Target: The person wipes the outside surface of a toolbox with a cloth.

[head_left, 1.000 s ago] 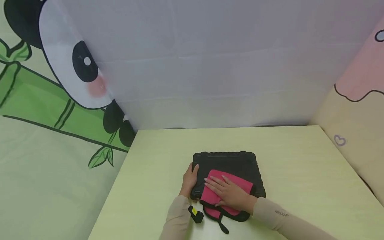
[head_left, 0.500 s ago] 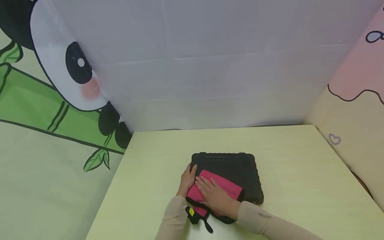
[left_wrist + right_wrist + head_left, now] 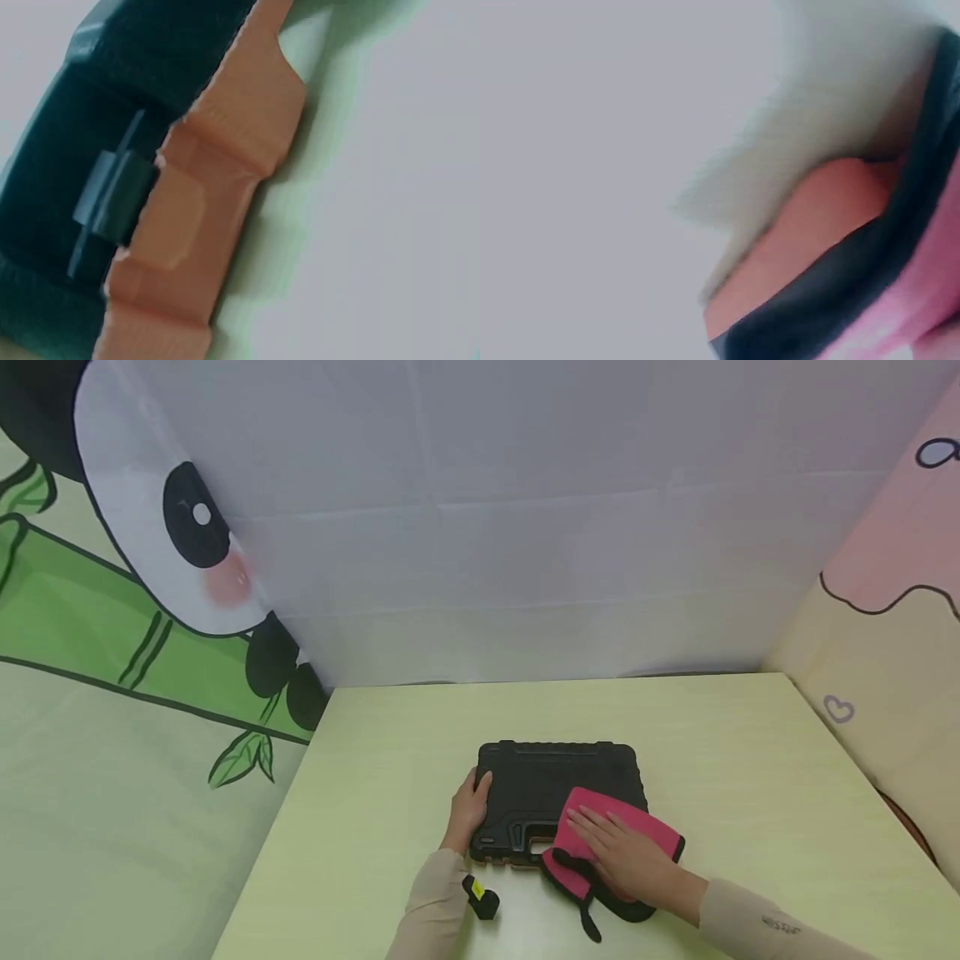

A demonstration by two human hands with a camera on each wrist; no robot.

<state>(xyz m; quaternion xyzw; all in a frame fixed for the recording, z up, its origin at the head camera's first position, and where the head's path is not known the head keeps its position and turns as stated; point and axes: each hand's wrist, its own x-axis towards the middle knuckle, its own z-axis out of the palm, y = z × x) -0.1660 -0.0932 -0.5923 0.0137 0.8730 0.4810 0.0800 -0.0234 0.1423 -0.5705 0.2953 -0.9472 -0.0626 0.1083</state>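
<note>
A black plastic carrying case (image 3: pixel 558 768) lies flat on the table, its handle cut-out facing the near edge. In the left wrist view its dark lid (image 3: pixel 52 225) meets an orange lower half (image 3: pixel 217 225). My left hand (image 3: pixel 467 810) grips the case's left side, thumb near the top edge. A pink cloth (image 3: pixel 626 810) with black edging and a black loop lies over the case's near right corner and hangs past it. My right hand (image 3: pixel 626 856) rests on the cloth with straight fingers. In the right wrist view, the black edging (image 3: pixel 817 292) is blurred.
The pale yellow table (image 3: pixel 390 743) reaches back to a white fabric wall (image 3: pixel 525 543). Printed fabric hangs at left and right. A small black device with a yellow label (image 3: pixel 482 897) is at my left wrist.
My right hand moved left with the cloth across the case, then back right beyond its first place, uncovering the handle. The left hand stays on the case's left side.
</note>
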